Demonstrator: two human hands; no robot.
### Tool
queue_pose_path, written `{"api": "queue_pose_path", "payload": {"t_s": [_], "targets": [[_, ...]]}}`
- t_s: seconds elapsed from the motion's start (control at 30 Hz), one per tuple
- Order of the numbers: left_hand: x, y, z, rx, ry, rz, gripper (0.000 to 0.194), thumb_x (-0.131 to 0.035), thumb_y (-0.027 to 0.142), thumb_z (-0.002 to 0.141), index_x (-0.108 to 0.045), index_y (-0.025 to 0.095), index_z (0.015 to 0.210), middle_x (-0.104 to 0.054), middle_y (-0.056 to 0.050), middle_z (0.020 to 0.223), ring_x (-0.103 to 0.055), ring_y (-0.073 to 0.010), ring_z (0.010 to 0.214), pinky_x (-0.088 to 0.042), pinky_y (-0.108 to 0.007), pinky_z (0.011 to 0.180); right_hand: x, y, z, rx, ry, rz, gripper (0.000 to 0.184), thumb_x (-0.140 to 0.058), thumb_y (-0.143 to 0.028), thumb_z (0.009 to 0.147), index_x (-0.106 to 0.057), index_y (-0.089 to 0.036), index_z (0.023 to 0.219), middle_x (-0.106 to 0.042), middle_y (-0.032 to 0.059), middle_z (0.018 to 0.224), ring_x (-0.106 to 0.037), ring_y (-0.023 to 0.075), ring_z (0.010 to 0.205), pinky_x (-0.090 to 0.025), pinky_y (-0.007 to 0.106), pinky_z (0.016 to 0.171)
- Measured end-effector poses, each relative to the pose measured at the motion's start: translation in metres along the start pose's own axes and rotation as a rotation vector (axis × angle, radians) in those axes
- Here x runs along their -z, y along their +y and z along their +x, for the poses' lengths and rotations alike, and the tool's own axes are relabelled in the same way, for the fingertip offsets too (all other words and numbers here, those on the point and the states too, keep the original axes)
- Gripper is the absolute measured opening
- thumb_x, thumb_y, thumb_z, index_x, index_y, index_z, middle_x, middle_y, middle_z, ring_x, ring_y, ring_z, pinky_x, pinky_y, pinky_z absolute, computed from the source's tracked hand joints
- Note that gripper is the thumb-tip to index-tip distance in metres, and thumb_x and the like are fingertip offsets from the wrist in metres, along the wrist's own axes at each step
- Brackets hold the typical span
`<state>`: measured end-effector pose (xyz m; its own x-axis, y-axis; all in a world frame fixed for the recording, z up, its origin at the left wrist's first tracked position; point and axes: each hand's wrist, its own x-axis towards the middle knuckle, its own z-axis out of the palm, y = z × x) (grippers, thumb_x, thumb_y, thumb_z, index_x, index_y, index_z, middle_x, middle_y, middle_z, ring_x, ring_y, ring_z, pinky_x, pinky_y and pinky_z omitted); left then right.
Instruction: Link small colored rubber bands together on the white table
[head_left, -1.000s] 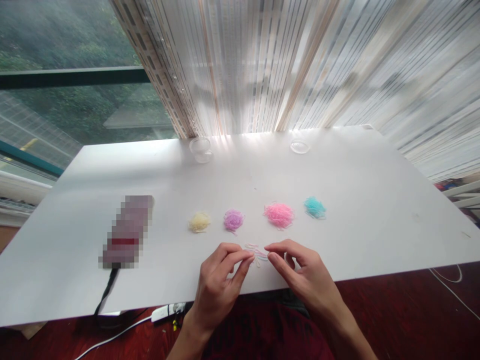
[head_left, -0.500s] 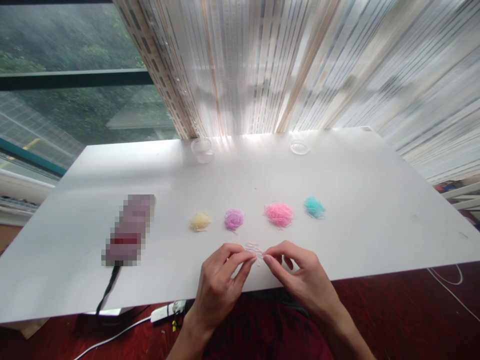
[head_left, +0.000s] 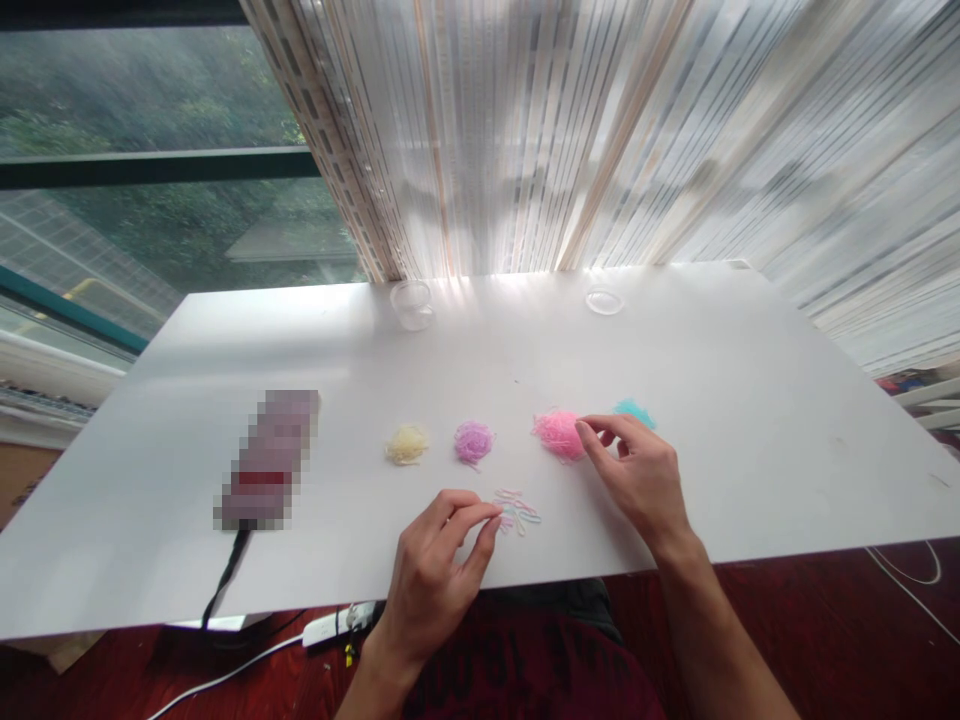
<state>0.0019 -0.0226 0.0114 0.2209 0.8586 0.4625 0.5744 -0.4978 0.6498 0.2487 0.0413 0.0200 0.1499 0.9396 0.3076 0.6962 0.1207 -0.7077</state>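
My left hand (head_left: 442, 550) rests at the front of the table, thumb and forefinger pinched on what looks like a small rubber band. Right by its fingertips lie several thin loops in mixed pale colours, small rubber bands (head_left: 519, 514). My right hand (head_left: 634, 462) has its thumb and forefinger closed at the right edge of the pink rubber band pile (head_left: 559, 436); anything between them is too small to make out. Behind that hand, the teal pile (head_left: 634, 412) is partly covered. Further left are a purple pile (head_left: 473, 442) and a pale yellow pile (head_left: 406, 444).
Clear round plastic containers (head_left: 412, 305) and a clear lid-like piece (head_left: 604, 301) sit along the back of the white table (head_left: 315, 340). On the left lies a blurred-out object (head_left: 266, 460) with a black cord (head_left: 225, 575). A striped curtain (head_left: 495, 140) hangs behind.
My right hand has moved away from my left, up and to the right to the pink pile. My left hand stays beside the mixed bands, now more exposed. The view has shifted slightly.
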Motion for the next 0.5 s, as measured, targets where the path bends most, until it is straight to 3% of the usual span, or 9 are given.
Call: {"api": "queue_pose_path", "payload": {"t_s": [0.27, 0.4, 0.5], "targets": [[0.001, -0.009, -0.001, 0.012, 0.009, 0.032, 0.012, -0.064, 0.014, 0.099, -0.069, 0.021, 0.107, -0.068, -0.004, 0.095, -0.066, -0.0143, 0.08, -0.057, -0.025, 0.075, 0.006, 0.007, -0.012, 0.0, 0.043, -0.061, 0.028, -0.062, -0.046, 0.099, -0.076, -0.021, 0.098, -0.074, 0.0049, 0.089, -0.064, 0.0184, 0.07, -0.052, 0.033, 0.066], [0.001, -0.013, 0.002, 0.043, -0.045, 0.073, 0.011, -0.062, 0.017, 0.101, -0.069, 0.021, 0.107, -0.069, -0.004, 0.096, -0.068, -0.0166, 0.083, -0.057, -0.029, 0.075, 0.011, 0.002, -0.028, 0.004, 0.079, -0.063, 0.023, -0.06, -0.039, 0.101, -0.074, -0.022, 0.099, -0.072, 0.004, 0.085, -0.062, 0.0177, 0.067, -0.051, 0.032, 0.062], [0.003, -0.013, 0.003, 0.046, -0.117, 0.142, 0.014, -0.06, 0.022, 0.102, -0.07, 0.021, 0.112, -0.069, -0.006, 0.098, -0.068, -0.0202, 0.086, -0.058, -0.034, 0.076, 0.007, -0.004, -0.047, 0.073, -0.007, -0.017, 0.017, -0.059, -0.033, 0.102, -0.072, -0.022, 0.103, -0.07, 0.0043, 0.086, -0.063, 0.0183, 0.071, -0.055, 0.033, 0.067]]}}
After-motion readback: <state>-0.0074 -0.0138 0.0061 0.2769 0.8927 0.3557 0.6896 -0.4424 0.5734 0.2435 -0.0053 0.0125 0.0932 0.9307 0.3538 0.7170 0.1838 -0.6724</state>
